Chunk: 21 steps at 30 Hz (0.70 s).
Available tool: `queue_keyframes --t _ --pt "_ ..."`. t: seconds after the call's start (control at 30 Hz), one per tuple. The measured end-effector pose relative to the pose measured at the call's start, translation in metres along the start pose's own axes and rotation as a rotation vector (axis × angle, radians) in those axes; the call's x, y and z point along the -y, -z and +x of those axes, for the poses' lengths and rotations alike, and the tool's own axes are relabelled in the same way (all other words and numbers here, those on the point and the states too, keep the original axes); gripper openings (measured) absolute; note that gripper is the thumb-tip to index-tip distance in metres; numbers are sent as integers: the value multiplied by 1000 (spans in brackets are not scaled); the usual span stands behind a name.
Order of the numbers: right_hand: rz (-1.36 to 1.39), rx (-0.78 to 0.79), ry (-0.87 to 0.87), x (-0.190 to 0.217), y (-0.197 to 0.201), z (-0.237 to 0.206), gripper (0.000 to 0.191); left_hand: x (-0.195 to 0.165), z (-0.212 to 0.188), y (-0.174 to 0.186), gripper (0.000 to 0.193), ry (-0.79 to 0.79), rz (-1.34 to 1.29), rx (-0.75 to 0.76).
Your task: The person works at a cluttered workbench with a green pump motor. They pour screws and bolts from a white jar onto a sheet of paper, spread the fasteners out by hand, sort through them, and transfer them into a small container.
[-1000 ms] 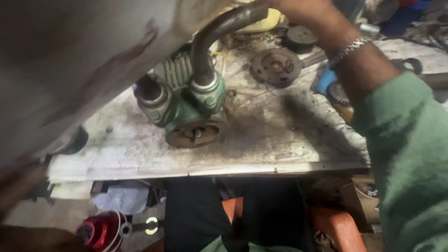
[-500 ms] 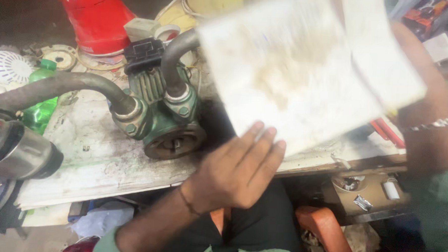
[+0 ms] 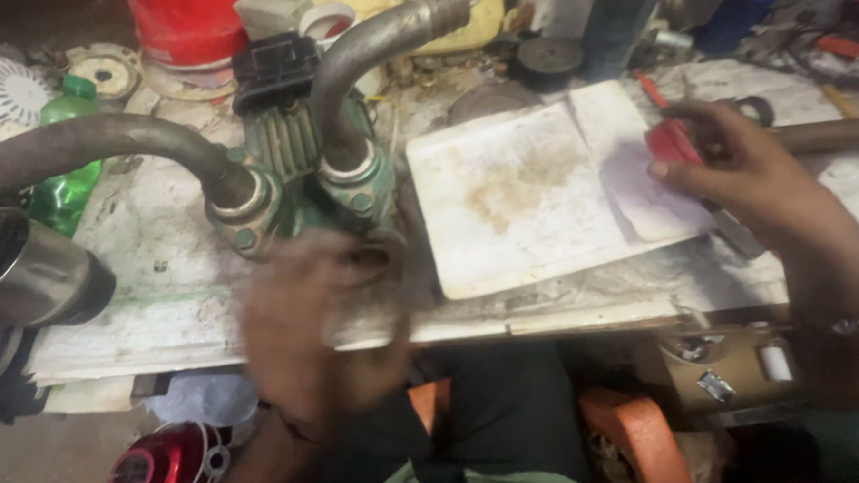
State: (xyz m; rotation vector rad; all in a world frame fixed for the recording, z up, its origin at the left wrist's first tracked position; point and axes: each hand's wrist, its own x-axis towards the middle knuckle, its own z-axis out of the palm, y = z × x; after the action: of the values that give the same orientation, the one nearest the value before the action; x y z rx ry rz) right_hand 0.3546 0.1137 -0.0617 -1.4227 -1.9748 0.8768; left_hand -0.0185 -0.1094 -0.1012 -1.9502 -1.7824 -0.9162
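- On a cluttered, stained bench point(image 3: 161, 308), a green pump point(image 3: 303, 185) with two curved grey pipes point(image 3: 119, 145) stood left of centre, beside a soiled white sheet point(image 3: 517, 197) lying flat.
- At the bench's near edge, the left hand point(image 3: 322, 333) was a blur just in front of the pump's base; whether it was open or gripping anything could not be told.
- Across the sheet's far right corner, the right hand point(image 3: 746, 181) curled its fingers around a red-handled tool point(image 3: 676, 141), the handle pinched at the fingertips and a dark shaft showing under the palm.
- Behind the pump sat a red bucket point(image 3: 185, 19), a black box point(image 3: 274, 65) and a green bottle point(image 3: 66, 167).
- Under the bench lay an orange part point(image 3: 641, 439) and a red metal piece point(image 3: 170, 456).
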Motion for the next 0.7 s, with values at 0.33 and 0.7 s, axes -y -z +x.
queue_keyframes --t 0.33,0.7 --pt "-607 -123 58 32 -64 -47 82 18 65 -25 159 127 -77 -674" --pt "-430 -106 -34 17 -71 -60 77 88 66 -12 124 98 -289 -500"
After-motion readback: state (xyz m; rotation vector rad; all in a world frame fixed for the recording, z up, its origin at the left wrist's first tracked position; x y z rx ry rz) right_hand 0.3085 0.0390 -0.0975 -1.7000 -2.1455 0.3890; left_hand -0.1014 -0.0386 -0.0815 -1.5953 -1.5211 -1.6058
